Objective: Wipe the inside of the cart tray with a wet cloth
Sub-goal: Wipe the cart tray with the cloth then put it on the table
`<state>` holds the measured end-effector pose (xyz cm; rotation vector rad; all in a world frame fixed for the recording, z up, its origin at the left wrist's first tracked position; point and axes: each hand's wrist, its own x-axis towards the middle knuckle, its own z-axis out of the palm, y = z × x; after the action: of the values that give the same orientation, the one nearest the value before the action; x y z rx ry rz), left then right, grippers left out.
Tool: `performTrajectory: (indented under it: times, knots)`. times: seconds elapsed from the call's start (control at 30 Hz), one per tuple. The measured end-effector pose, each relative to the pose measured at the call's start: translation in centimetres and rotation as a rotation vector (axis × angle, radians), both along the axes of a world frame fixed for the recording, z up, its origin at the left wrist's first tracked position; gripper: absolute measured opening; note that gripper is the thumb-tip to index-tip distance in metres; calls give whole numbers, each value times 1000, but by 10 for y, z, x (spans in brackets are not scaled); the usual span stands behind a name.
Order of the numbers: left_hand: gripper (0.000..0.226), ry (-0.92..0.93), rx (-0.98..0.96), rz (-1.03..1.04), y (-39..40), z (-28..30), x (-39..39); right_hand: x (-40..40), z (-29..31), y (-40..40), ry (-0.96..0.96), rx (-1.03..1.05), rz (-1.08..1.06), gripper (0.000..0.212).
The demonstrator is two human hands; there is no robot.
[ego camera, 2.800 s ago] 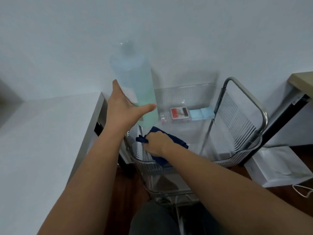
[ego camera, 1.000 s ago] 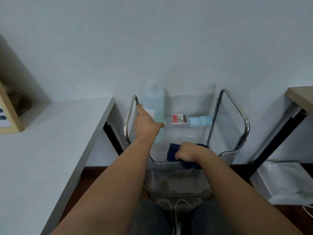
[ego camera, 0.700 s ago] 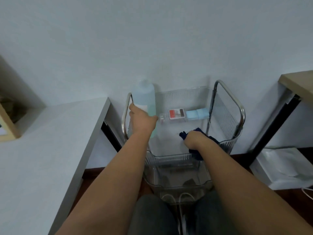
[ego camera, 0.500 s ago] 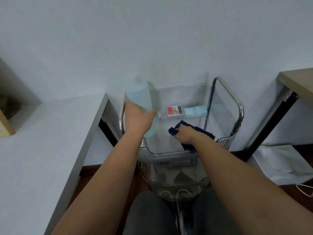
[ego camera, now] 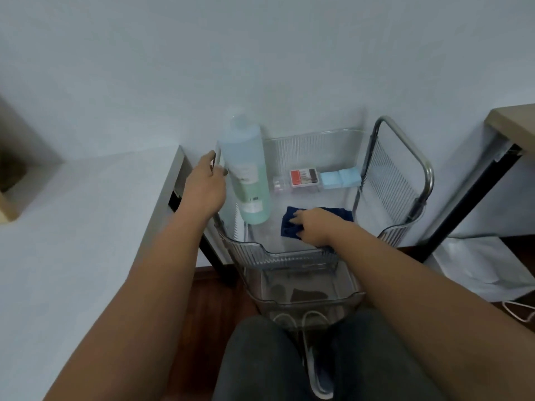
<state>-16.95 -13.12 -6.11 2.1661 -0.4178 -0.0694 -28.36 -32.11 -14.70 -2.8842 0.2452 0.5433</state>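
The cart's top tray (ego camera: pixel 275 256) is clear ribbed plastic between two metal handles. A dark blue cloth (ego camera: pixel 289 225) lies flat on the tray floor, near the front middle. My right hand (ego camera: pixel 311 227) presses down on it, fingers gripping its left part. A tall clear bottle of pale green liquid (ego camera: pixel 247 175) stands upright in the tray's left side. My left hand (ego camera: pixel 207 185) is just left of the bottle, fingers curled around the cart's left handle bar (ego camera: pixel 217 157), thumb close to the bottle.
A small box with a red label (ego camera: pixel 304 178) and light blue blocks (ego camera: pixel 340 178) sit along the tray's back wall. The right handle (ego camera: pixel 405 157) rises high. A lower tray (ego camera: pixel 304 296) is beneath. White table (ego camera: pixel 72 227) left; desk (ego camera: pixel 512 123) and white bag (ego camera: pixel 486 267) right.
The bottle, held up by my left hand before, now stands in the tray's left side, and that hand has shifted onto the left handle. My right hand slid the cloth across the tray floor.
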Motion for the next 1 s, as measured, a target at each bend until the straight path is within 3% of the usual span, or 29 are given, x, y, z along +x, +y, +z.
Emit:
performTrajectory:
  times: [0.13, 0.3, 0.4, 0.57, 0.83, 1.0]
  knots:
    - [47, -44, -18, 30, -2, -5, -7, 18, 6, 7, 35, -95, 56, 51]
    - [44, 222, -367, 33, -4, -2, -9, 24, 14, 1, 70, -199, 48, 53]
    - [36, 266, -463, 37, -3, -2, -11, 18, 20, -12, 150, -290, -7, 52]
    - [29, 249, -461, 42, -3, -2, -12, 11, 23, -24, 135, -309, -33, 50]
    - [38, 236, -463, 82, -5, -2, -13, 13, 8, -14, -122, -15, -263, 54]
    - [36, 210, -434, 79, -6, -3, -13, 19, 0, -6, -121, -89, -114, 40]
